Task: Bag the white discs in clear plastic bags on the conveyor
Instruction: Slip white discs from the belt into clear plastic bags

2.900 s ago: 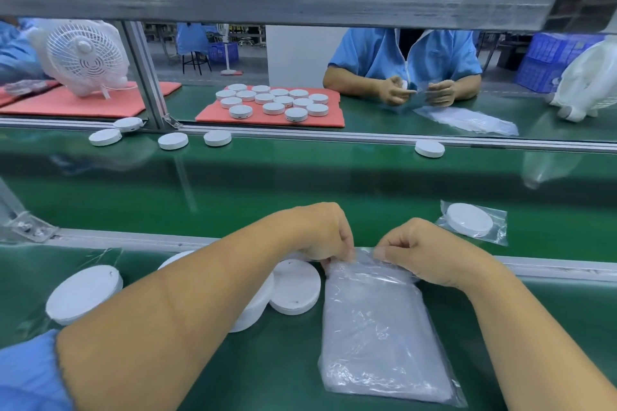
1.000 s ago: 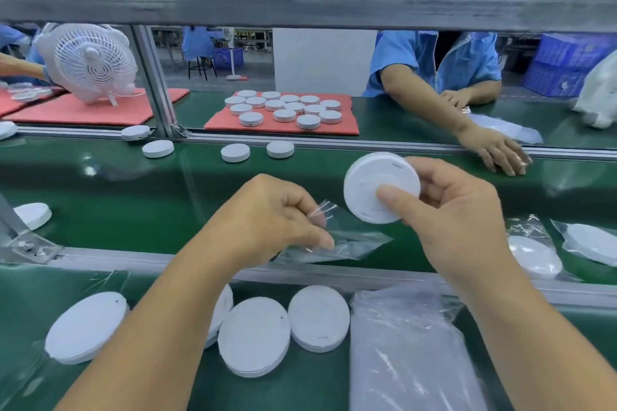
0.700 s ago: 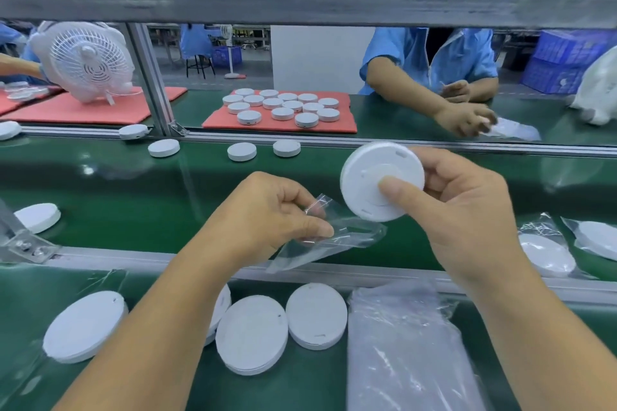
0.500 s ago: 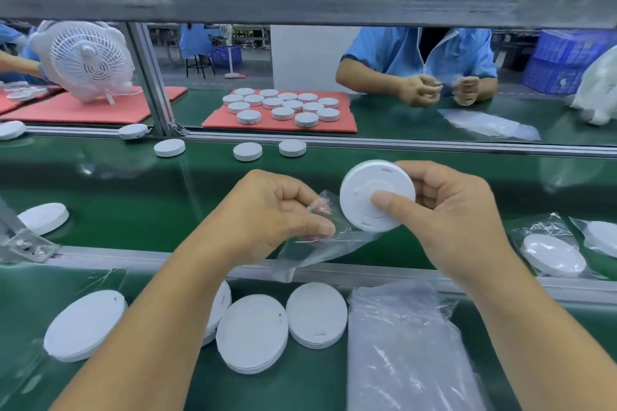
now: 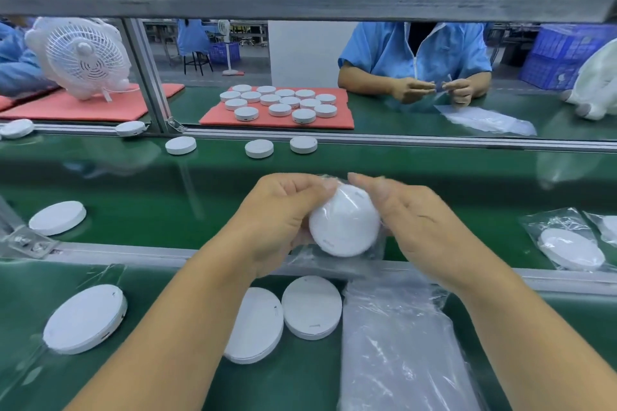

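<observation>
Matt white plastic disc (image 5: pixel 344 227) in glossy clear film bag (image 5: pixel 337 260); shiny green belt (image 5: pixel 150 197).

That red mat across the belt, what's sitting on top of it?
On the red mat lie rows of small white discs, unbagged, about fourteen. No bags show on it. Its far right corner is hidden behind the seated worker's arm.

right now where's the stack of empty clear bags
The stack of empty bags lies low and right of centre in the head view, beside a loose white disc, under the right forearm.
</observation>
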{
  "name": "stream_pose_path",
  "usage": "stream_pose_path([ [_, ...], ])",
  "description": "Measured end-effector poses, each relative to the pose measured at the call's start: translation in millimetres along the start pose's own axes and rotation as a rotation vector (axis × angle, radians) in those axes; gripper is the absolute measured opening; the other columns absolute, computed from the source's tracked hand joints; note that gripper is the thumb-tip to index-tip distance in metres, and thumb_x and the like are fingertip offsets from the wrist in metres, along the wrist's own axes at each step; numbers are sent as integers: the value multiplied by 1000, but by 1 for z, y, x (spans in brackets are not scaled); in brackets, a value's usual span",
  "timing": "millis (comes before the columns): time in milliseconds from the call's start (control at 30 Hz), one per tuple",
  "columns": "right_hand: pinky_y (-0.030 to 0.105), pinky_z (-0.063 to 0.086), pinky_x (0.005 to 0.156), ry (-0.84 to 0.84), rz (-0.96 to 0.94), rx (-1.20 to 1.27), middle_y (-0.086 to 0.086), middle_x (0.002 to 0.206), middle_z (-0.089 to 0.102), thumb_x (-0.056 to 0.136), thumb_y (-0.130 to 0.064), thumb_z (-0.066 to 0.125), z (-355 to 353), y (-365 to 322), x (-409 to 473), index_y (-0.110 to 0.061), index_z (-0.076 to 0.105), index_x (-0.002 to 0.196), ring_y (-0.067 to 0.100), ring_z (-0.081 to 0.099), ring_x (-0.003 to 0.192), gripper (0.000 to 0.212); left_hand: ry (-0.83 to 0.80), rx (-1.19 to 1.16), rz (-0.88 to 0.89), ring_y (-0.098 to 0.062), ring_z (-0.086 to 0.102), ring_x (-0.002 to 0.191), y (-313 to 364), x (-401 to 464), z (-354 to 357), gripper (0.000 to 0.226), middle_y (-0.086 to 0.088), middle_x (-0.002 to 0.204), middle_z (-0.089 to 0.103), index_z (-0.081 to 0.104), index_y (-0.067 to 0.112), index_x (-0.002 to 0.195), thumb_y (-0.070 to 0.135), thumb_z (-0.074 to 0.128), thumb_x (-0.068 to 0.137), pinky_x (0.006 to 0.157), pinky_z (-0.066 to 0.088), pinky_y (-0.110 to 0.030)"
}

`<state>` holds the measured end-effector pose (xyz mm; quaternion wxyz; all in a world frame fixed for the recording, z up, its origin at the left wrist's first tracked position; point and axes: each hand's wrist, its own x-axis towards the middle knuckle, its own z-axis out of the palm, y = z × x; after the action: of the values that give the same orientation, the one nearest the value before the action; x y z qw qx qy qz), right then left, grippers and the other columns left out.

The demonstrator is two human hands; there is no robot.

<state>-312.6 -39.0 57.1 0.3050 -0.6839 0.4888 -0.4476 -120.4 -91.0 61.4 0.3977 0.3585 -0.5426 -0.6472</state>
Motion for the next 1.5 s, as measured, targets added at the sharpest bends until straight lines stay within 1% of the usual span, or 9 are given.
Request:
stream_pose_path([
  [133,19,57,83,175,6,-69,-23,100,77,90,-25,75,2,15,6,-36,80,103,-4,71,95,18,94,76,-24,-34,66,83,-8,11,17,42,-27,99,74,74,-2,104,38,62,102,75,59,-46],
  [333,40,59,76,848,525,-134,1,82,76,90,-29,72,-55,88,-3,-22,70,63,26,67,77,29,-81,1006,-24,-9,68,69,-15,24,41,37,9,78,76,78,27,78,63,83,73,67,60,-31],
  [567,49,44,103,642,685,-529,19,142,55,97,-35,60,-71,114,-14,-5,58,137,38,49,129,50,-308,1234,-70,2,52,47,-45,33,62,4,22,54,62,81,22,80,19,81,82,42,39,-9],
  [633,49,41,106,657,557,-725,16,148,49,97,-37,61,-65,107,-15,-9,54,141,34,44,135,52,-320,1224,-74,5,50,42,-47,36,61,7,23,55,62,80,25,79,21,80,85,39,35,-7],
  [767,30,55,75,483,267,-381,-3,95,77,99,-30,60,-48,84,-10,-18,76,102,12,69,80,20,-362,1209,-85,0,49,44,-43,41,57,19,23,55,63,76,31,75,28,74,94,45,40,-14],
  [1000,32,55,78,-182,419,15,0,91,79,66,-84,69,-30,69,-15,-22,80,92,15,72,78,68,-195,926,-117,-18,76,69,-30,42,44,28,0,72,78,78,20,81,24,59,101,75,66,-42],
  [1200,35,61,78,-119,382,14,0,82,79,83,-42,81,-20,58,-11,-26,79,84,15,76,76,16,1,597,-115,-19,80,73,-19,44,16,19,-4,76,81,75,17,84,27,70,99,76,67,-43],
  [1367,30,54,60,170,312,235,9,71,76,92,-22,73,6,41,-3,-18,81,77,15,62,55,18,-15,380,-170,-23,81,89,-17,32,-6,52,-3,97,82,75,19,107,56,86,73,78,65,-41],
  [1500,24,52,58,46,375,325,3,75,78,92,-28,73,22,30,-4,-18,80,76,10,61,57,20,114,31,-178,-32,79,92,-16,27,-22,29,-15,99,80,77,4,103,30,75,92,78,66,-47],
])
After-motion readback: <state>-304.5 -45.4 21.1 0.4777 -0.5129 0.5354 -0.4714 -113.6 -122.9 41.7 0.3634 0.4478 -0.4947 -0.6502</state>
